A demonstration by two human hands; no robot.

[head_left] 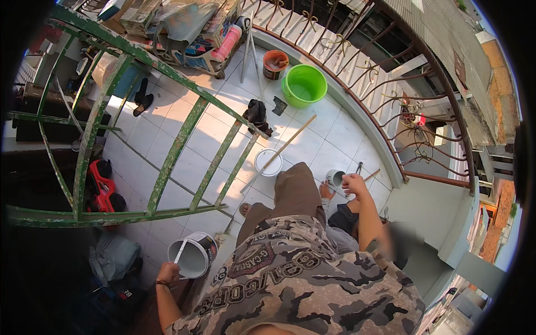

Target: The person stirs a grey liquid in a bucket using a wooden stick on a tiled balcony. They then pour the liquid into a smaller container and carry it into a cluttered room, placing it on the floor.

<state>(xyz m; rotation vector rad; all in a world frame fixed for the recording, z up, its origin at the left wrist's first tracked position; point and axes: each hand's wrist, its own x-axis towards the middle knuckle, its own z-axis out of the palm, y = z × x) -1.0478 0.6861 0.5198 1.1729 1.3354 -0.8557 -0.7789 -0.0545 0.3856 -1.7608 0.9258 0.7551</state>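
Note:
My left hand [169, 273] is closed at the rim and white strip-like handle of a paint bucket [211, 245], which tilts so that its pale grey inside shows. Out to the right, my right hand [354, 184] is closed at the edge of a small paint can [330, 178] with grey inside; its exact grip is hard to make out. Between my legs and the green frame stands a white round tub [261, 162], with a long wooden stick [290, 139] lying across it.
A green metal frame [178, 145] with flaking paint spans the left. Beyond it are a lime bucket [304, 85], an orange pail [274, 64] and a black cloth [257, 114] on white tiles. A curved railing [385, 89] bounds the right. Another person's foot [326, 191] is near the small can.

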